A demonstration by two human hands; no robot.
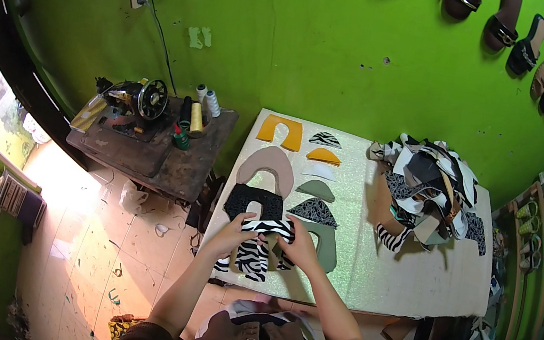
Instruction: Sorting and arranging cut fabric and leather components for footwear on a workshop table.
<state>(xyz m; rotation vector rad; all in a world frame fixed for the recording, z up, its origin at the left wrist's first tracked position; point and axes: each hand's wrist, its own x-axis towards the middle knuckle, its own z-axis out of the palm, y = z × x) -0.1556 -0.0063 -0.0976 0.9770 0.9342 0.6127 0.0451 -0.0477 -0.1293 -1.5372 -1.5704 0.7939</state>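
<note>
My left hand and my right hand are both closed on a zebra-striped shoe-upper piece, one at each end. They hold it over the near left part of the pale table. Under it lie other zebra-striped pieces. Just beyond my hands is a black patterned U-shaped piece, with a beige arched piece and a yellow U-shaped piece farther up. A green arched piece lies beside my right hand, partly covered by it.
A second column holds small cut pieces, including a black patterned one. A heap of scraps covers the table's right side. On the left stands a sewing machine with thread spools. Sandals hang on the green wall.
</note>
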